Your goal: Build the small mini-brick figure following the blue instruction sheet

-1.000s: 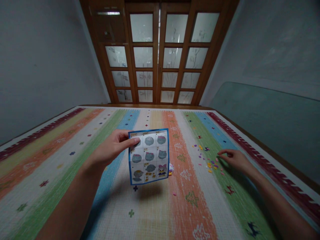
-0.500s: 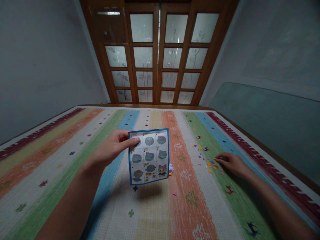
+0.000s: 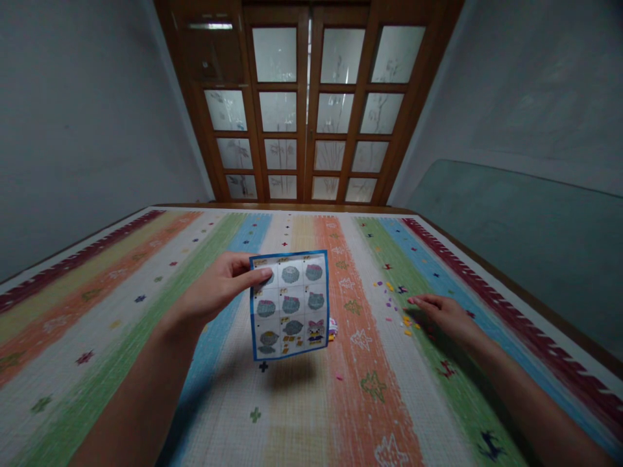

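Observation:
My left hand (image 3: 233, 279) grips the upper left corner of an instruction sheet (image 3: 291, 305), thumb on its front. Blue-bordered, the sheet stands upright over the cloth and shows rows of step drawings of a round model. Behind its right edge a small part of a white, purple and yellow block model (image 3: 333, 329) shows; the rest is hidden. My right hand (image 3: 438, 311) is closed in a pinch, with what looks like a small pink building block (image 3: 411, 300) at the fingertips. Just left of and below those fingertips lie scattered yellow, purple and pink building blocks (image 3: 407, 321).
A striped tablecloth (image 3: 233, 415) with woven figures covers the table. One pink piece (image 3: 339, 377) lies apart on the orange stripe. Beyond the table stand wood-framed glass doors (image 3: 305, 104). A pale green panel (image 3: 516, 233) leans along the right wall.
My right hand has lifted slightly and shifted a little left over the loose blocks, and a pink piece now shows at its fingertips. My left hand and the sheet are almost still.

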A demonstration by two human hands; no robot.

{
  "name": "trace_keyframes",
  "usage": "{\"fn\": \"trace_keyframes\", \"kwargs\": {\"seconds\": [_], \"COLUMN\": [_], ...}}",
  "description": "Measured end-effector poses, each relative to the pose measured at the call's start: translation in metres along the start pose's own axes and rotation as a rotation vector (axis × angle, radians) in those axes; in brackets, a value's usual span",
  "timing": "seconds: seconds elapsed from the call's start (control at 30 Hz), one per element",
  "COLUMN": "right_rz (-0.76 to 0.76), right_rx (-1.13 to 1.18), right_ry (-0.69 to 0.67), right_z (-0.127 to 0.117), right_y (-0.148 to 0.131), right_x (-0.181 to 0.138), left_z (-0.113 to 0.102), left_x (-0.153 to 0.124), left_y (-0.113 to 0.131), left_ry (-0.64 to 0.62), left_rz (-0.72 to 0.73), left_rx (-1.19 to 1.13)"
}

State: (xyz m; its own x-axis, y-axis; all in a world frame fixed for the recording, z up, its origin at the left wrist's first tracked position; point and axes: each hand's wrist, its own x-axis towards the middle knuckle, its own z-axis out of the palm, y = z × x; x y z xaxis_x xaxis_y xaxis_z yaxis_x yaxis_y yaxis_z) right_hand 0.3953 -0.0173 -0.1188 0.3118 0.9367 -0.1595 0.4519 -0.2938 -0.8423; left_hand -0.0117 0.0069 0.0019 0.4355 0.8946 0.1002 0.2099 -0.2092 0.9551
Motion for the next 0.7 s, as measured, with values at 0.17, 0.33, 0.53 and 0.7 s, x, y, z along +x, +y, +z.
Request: {"fn": "trace_keyframes", "kwargs": {"seconds": [0.17, 0.33, 0.53, 0.7], "right_rz": [0.065, -0.048, -0.056, -0.287], "right_rx": [0.143, 0.228, 0.166, 0.088], "right_ry": [-0.044, -0.083, -0.071, -0.020], "right_z": [0.012, 0.030, 0.046, 0.068], "right_y": [-0.014, -0.019, -0.036, -0.058], "right_x": [-0.009, -0.010, -0.015, -0.020], "left_z": [-0.014, -0.033, -0.014, 0.059], "left_x": [0.014, 0.036, 0.053, 0.077], "left_y": [-0.012, -0.062, -0.085, -0.064], "left_ry": [-0.018, -0.044, 0.203, 0.018], "left_rz": [-0.115, -0.378, -0.307, -0.117], "left_rx": [0.276, 0.619, 0.718, 0.545]}}
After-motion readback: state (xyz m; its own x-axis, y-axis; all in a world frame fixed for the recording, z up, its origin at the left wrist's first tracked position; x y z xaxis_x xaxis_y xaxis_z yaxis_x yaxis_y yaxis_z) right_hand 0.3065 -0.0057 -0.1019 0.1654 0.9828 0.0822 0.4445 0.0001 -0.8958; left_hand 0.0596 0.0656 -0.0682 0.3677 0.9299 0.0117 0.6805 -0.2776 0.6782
